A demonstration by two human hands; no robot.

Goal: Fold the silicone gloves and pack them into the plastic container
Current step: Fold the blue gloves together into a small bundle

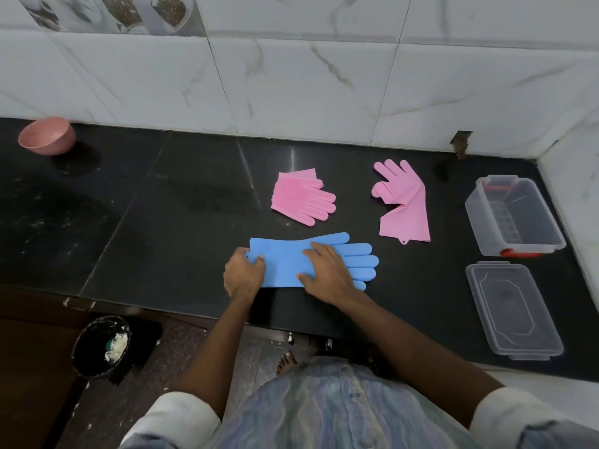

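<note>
A blue silicone glove (285, 259) lies flat on the black counter (168, 228), its fingers pointing right. My left hand (243, 273) pinches its cuff edge at the left end. My right hand (327, 273) presses flat on the glove's palm area. Behind it lies a pink glove (303, 197) folded over itself, bristle side up. A second pink glove (403, 204) lies spread out further right, fingers pointing to the wall. The clear plastic container (513, 215) stands open at the right, with its lid (513, 309) lying in front of it.
A pink bowl (47, 136) sits at the counter's far left by the tiled wall. A black bin (102, 346) stands on the floor below the counter's front edge. A side wall rises just right of the container.
</note>
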